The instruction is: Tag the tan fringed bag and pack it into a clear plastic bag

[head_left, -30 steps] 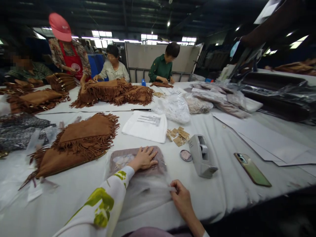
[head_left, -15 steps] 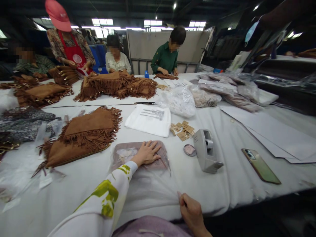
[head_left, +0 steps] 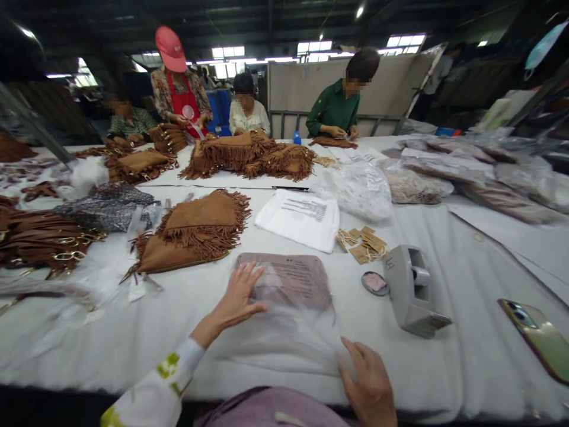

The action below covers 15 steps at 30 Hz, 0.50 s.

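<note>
To the left of the clear plastic bag (head_left: 288,314), a brown suede fringed pouch (head_left: 195,237) is lying on the white cloth-covered tabletop (head_left: 444,356). The left hand (head_left: 237,293) is resting flat on the bag's left edge, fingers spread, its grip fully open and clasping nothing. The bag itself is lying straight ahead of the person near the front edge, with a flat mauve pouch (head_left: 288,279) sitting inside its far end. At the bag's near right corner the right hand (head_left: 368,385) is pressing down with loose, open fingers, pinching nothing.

Judging from this, smoothing goes best with both palms flat, pushing air toward the open end while the pouch is kept square. Right of the bag, a grey tape dispenser (head_left: 413,290) is standing.

Half a second ago the left hand was lying on the pouch itself and the right hand was pinching the film; now both are open.
</note>
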### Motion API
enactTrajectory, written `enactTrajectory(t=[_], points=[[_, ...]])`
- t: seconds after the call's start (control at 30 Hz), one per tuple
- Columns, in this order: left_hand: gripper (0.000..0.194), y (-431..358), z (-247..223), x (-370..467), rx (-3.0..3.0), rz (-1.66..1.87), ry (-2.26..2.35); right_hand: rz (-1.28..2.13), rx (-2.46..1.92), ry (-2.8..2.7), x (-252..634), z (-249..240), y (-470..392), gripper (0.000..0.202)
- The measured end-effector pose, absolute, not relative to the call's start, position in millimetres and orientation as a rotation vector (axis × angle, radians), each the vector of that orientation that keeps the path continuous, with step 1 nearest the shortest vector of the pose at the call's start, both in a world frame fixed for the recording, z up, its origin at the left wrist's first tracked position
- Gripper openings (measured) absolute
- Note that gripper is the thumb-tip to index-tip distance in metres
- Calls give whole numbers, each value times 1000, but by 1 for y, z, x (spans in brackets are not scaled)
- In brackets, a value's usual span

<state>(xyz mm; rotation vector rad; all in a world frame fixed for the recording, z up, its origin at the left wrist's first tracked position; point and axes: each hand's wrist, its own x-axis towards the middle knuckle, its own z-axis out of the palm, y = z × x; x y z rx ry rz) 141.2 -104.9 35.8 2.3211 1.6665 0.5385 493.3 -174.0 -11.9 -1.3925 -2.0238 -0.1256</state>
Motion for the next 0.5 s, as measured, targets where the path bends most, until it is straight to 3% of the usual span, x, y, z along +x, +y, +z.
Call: enactTrajectory(t=[0.13, 0.33, 0.5], points=[[89, -209, -2, 90, 2083, 661, 1939, -9, -1246, -2072, 486, -1, -167, 20], [26, -252, -35, 110, 1791, 1095, 2089, -13, -1190, -2109, 493, 0, -173, 19], [27, -252, -27, 129, 1486, 1289, 2221, -53, -1266, -2138, 510, -11, -178, 26]])
